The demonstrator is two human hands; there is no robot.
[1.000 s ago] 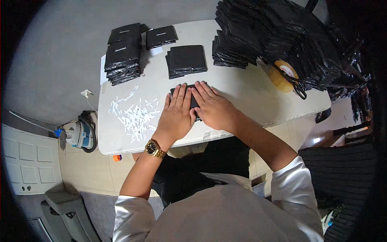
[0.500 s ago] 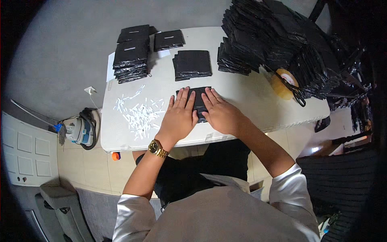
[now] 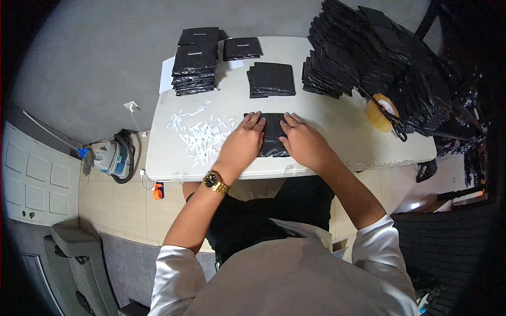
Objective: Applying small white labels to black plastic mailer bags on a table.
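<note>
A flat black plastic package (image 3: 273,134) lies near the front edge of the white table (image 3: 337,134). My left hand (image 3: 243,141) rests over its left side, fingers bent and slightly apart. My right hand (image 3: 304,143) is on its right side, fingers spread and lightly bent, thumb apart. Just left of them is a loose heap of small white paper strips (image 3: 204,141). Behind the package sits a short pile of black packages (image 3: 271,79).
Black package stacks with white strips on top (image 3: 192,66) stand back left, beside another (image 3: 242,47). A large black pile (image 3: 358,52) fills the back right, with a tape roll (image 3: 378,116) and black scissors (image 3: 395,124). A vacuum cleaner (image 3: 113,155) stands left of the table.
My hands have moved toward the package's two sides, uncovering more of its middle, and the fingers, flat before, are more bent. The view has also shifted a little.
</note>
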